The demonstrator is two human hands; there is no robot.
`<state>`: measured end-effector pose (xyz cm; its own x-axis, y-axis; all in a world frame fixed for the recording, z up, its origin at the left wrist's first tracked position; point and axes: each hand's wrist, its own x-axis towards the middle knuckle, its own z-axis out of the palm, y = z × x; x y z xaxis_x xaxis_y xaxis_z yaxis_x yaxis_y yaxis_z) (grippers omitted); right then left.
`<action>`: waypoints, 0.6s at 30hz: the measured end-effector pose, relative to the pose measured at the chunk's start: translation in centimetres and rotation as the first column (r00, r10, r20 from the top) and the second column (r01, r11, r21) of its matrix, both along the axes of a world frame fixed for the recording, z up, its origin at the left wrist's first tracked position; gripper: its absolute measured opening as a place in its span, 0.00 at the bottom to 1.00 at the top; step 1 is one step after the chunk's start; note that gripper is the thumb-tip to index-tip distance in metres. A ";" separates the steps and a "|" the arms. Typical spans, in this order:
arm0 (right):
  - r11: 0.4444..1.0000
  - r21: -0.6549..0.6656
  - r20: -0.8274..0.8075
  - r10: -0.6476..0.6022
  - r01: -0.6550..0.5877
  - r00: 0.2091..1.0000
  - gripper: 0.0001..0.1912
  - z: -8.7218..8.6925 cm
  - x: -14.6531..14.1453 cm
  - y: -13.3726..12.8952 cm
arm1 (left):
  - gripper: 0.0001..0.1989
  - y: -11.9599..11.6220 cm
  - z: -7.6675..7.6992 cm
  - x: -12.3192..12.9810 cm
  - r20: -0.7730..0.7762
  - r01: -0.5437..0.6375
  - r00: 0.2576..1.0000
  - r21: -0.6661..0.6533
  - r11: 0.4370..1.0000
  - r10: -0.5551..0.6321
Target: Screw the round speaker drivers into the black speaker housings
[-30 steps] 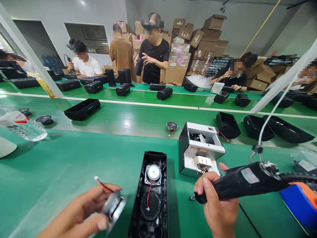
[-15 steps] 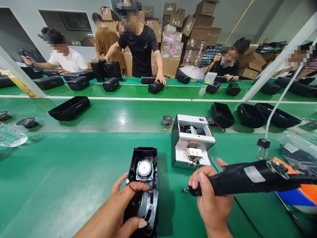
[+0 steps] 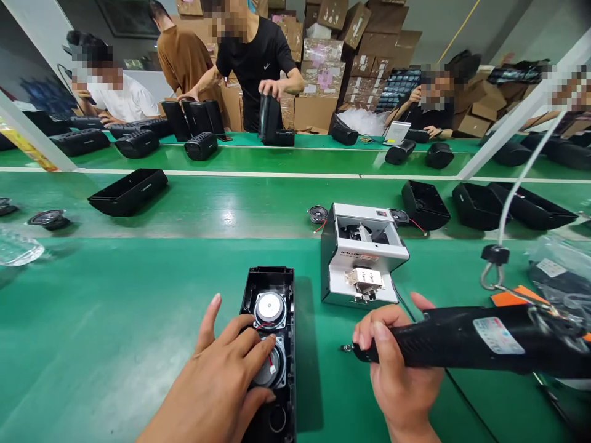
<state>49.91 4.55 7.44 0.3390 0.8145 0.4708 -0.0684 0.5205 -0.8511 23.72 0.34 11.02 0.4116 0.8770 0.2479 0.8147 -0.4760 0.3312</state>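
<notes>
The green bench runs beneath both hands. The long, open-backed black plastic speaker case lies on it beneath and beside the left hand, between the two hands. Beyond the right hand stands a boxy grey-and-black metal machine. The right hand is wrapped round a thick black power screwdriver with a white label, its tip pointing towards the case but well apart from it.

Inside the case, two round metal-backed speaker drivers sit in a row: the farther driver just past the left fingertips, the nearer driver under them. The nearer one has just gone from the left hand's grip into the case, so both now lie backs up there. The left hand is spread, little finger raised, fingertips on that driver beside its small white plug.
</notes>
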 end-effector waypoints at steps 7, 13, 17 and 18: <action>0.999 0.013 -0.033 0.043 -0.042 0.999 0.25 0.3 -0.3 -0.1 | 0.25 0.2 0.5 0.3 0.098 -0.062 0.992 -0.146 0.987 0.077; 0.999 0.015 -0.025 0.050 -0.050 0.998 0.27 0.6 -0.3 -0.1 | 0.27 0.2 0.6 0.1 0.079 -0.014 0.996 -0.263 0.965 0.036; 1.000 -0.003 -0.043 0.023 -0.023 0.999 0.26 0.8 -0.3 0.0 | 0.26 0.3 1.0 0.1 0.011 0.009 1.000 -0.272 0.962 -0.006; 1.000 -0.008 -0.043 0.018 -0.019 0.999 0.26 0.8 -0.3 0.0 | 0.26 0.3 1.1 0.0 -0.006 0.015 1.000 -0.272 0.962 -0.017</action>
<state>49.58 4.51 8.23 0.3435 0.8246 0.4496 -0.1145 0.5119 -0.8514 23.76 0.61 12.07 0.4270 0.9043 -0.0027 0.8109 -0.3815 0.4436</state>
